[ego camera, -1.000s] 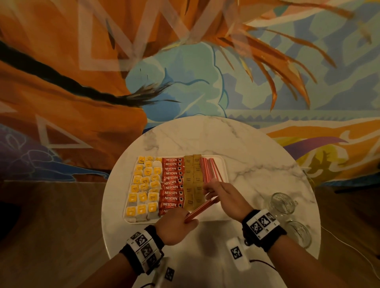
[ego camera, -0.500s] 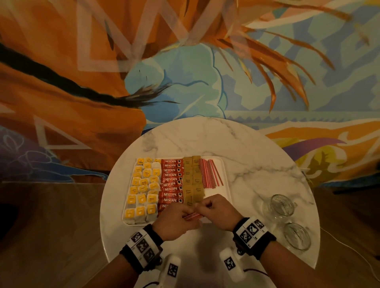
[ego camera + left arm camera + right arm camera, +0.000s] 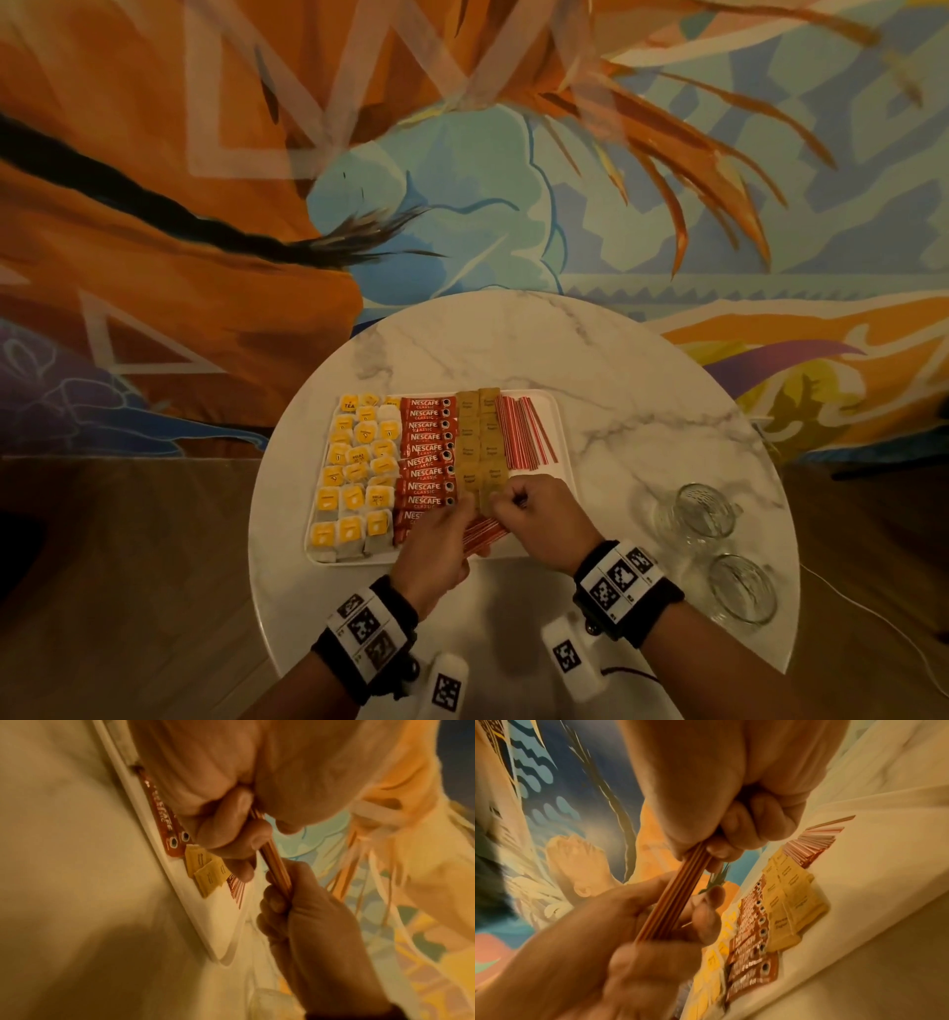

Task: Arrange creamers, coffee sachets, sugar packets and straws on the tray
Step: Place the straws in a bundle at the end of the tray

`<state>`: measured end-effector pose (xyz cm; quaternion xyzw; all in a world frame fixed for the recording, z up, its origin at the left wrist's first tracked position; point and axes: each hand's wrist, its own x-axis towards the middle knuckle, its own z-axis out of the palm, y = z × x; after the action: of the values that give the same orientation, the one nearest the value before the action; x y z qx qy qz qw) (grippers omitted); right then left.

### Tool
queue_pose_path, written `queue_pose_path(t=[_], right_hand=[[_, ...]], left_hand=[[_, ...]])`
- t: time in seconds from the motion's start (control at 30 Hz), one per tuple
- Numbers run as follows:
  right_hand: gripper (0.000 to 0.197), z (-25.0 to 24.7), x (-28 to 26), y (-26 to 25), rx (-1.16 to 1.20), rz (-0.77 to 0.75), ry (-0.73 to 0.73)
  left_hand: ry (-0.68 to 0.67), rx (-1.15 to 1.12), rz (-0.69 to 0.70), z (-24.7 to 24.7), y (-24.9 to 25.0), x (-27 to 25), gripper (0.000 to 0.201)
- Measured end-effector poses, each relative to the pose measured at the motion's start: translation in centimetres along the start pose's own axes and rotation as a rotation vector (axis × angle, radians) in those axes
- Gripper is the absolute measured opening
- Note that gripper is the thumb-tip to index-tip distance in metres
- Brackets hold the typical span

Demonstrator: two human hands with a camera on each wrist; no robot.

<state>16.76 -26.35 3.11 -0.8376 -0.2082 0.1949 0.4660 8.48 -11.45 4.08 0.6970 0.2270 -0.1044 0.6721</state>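
Over the tray's point(image 3: 557, 411) near edge, both hands — left point(image 3: 436, 552), right point(image 3: 544, 524) — now clasp the straw bundle point(image 3: 482, 532) close together.

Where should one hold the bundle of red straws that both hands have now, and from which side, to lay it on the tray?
Probably at its two ends, as now: the left hand grips the near end of the straw bundle, the right hand the far end. The straws are thin and loose, so end grips from above likely keep them together while lowering onto the bare strip of the tray beside the straws already laid.
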Motion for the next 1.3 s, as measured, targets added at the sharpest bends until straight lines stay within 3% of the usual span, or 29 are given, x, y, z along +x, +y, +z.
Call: queue_pose_path(t=[0.13, 0.2, 0.23, 0.3, 0.43, 0.53, 0.67, 0.87, 0.97, 1.1, 1.2, 1.3], right_hand=[[0.034, -2.0, 0.6, -0.1, 0.003, 0.042, -0.047], [0.034, -2.5, 0.8, -0.2, -0.002, 0.055, -0.068], [0.034, -2.7, 0.9, -0.2, 0.006, 0.061, -0.071], [0.029, -2.9, 1.0, -0.5, 0.062, 0.063, -0.054], [0.02, -3.7, 1.1, -1.5, 0.368, 0.126, 0.017], [0.026, -4.3, 1.3, -1.5, 0.478, 0.165, -0.017], [0.035, -3.6, 1.7, -1.3, 0.348, 0.172, -0.061], [0.043, -4.7, 4.4, -0.6, 0.092, 0.138, -0.096], [0.042, -6.3, 6.5, -0.9, -0.025, 0.144, -0.118], [0.046, -9.3, 10.2, -1.6, -0.261, 0.157, -0.146], [0.05, -10.6, 13.2, -0.9, -0.409, 0.238, -0.173], [0.051, -10.2, 15.1, 0.0, -0.509, 0.305, -0.198]], left_hand=[[-0.26, 0.529, 0.276, -0.9, -0.1, -0.3, 0.022], [-0.34, 0.653, 0.36, -1.0, 0.2, -0.3, 0.009], [-0.361, 0.678, 0.378, -1.0, 0.1, -0.1, 0.015], [-0.391, 0.653, 0.353, -1.0, 0.0, 0.3, 0.023], [-0.388, 0.329, 0.113, -0.4, 0.4, 0.8, 0.02], [-0.327, 0.288, 0.111, 0.1, 1.0, 1.4, 0.027], [-0.323, 0.278, 0.142, 1.2, 1.4, 2.6, 0.03], [-0.382, 0.477, 0.18, 2.5, 2.4, 4.9, 0.021], [-0.382, 0.583, 0.22, 2.6, 3.5, 6.6, 0.026], [-0.306, 0.758, 0.28, 2.1, 5.2, 9.9, 0.054], [-0.197, 0.815, 0.37, 1.5, 5.9, 12.9, 0.043], [-0.164, 1.046, 0.433, 1.3, 6.2, 15.5, 0.02]])
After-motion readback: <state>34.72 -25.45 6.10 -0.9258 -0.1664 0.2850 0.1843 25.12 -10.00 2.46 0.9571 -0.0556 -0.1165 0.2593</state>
